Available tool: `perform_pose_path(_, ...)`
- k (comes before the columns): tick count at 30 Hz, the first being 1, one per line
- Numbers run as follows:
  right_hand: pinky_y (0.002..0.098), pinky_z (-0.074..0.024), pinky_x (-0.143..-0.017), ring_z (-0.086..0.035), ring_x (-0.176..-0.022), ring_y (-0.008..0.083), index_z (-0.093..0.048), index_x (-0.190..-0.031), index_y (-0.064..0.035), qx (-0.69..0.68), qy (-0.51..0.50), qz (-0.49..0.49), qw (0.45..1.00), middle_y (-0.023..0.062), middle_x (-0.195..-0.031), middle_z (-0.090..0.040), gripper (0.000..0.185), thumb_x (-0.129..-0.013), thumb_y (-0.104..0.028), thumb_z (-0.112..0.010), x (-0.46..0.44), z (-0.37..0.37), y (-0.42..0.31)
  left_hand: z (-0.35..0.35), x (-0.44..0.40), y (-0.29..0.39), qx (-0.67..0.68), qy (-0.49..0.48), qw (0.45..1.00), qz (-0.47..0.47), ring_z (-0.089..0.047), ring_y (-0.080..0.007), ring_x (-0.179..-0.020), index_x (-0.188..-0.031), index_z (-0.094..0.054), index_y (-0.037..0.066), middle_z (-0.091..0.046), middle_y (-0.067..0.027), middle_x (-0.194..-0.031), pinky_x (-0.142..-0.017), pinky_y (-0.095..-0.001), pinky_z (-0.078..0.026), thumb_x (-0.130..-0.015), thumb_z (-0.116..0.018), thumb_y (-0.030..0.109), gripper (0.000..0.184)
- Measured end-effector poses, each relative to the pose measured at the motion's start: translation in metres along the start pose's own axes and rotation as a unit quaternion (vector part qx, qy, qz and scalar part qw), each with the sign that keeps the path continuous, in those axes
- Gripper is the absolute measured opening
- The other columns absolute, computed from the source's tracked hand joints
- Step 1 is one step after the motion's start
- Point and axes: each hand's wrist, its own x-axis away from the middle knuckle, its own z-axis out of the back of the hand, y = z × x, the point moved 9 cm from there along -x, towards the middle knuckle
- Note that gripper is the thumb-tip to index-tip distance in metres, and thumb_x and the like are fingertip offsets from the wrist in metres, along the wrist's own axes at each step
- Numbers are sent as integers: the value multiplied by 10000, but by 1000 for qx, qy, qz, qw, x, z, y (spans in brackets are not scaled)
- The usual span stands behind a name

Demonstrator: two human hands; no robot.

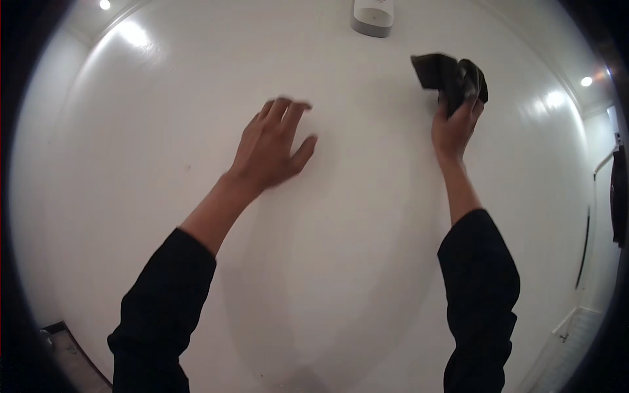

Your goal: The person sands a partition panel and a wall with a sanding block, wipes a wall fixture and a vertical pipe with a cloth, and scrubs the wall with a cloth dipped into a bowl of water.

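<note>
My right hand (455,131) is raised in front of a white wall (354,196), its fingers closed around a black object (440,73). That object has a flat, angular flap on the left and a rounded part on the right; blur hides its exact kind. To the left, my left hand (272,144) hovers before the wall with its fingers apart and nothing in it. Above and between the hands, a white and grey fixture (372,19) is mounted on the wall, cut off by the top of the view.
Ceiling lights (586,81) glow at the upper corners. On the far right hangs a dark item (618,196), with a thin black strip (583,249) beside it. A dark-edged opening or surface (72,350) shows at lower left.
</note>
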Motion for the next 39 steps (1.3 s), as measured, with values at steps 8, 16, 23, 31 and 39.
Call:
perform_pose_path(8, 492, -583, -804, -631, -1042, 426, -466, -1353, -180, -56, -148, 86, 984, 179, -1221, -498, 574, -848, 9, -663, -41, 99, -109, 103, -140, -6, -59, 95, 993, 46, -616, -325, -1116, -1259, -534, 111, -592, -141, -1226, -946, -461, -510, -864, -671, 333, 473)
perform_pose_path(16, 469, -606, -746, -646, -1007, 420, -474, -1342, -196, -20, -229, 107, 967, 184, -1248, -503, 669, -760, 36, -707, -41, 153, -228, 224, -201, -145, 8, 123, 976, 178, -627, -292, -1054, -1396, -473, 119, -605, -176, -1194, -892, -436, -521, -794, -736, 552, 787)
perform_pose_path(23, 455, -605, -718, -653, -987, 408, -524, -1306, -199, -35, -205, 108, 972, 202, -1236, -508, 694, -695, 39, -749, -67, 108, -294, 252, -282, -198, -58, 150, 975, 150, -521, -412, -1282, -1521, -353, 157, -534, -279, -1344, -1038, -483, -466, -722, -759, 662, 1029)
perform_pose_path(31, 419, -619, -697, -662, -982, 374, -532, -1305, -229, -18, -202, 96, 974, 184, -1221, -506, 713, -681, 0, -792, -118, 64, -404, 326, -308, -239, -83, 192, 966, 155, -565, -390, -1229, -1495, -370, 225, -588, -239, -1263, -1012, -489, -496, -649, -871, 571, 1043)
perform_pose_path(39, 414, -632, -721, -676, -976, 358, -535, -1305, -215, -12, -185, 80, 979, 180, -1216, -509, 673, -715, -16, -792, -85, 74, -269, 185, -327, -146, 0, 135, 972, 193, -548, -353, -1274, -1513, -342, 167, -529, -225, -1361, -1071, -484, -489, -750, -887, 298, 947)
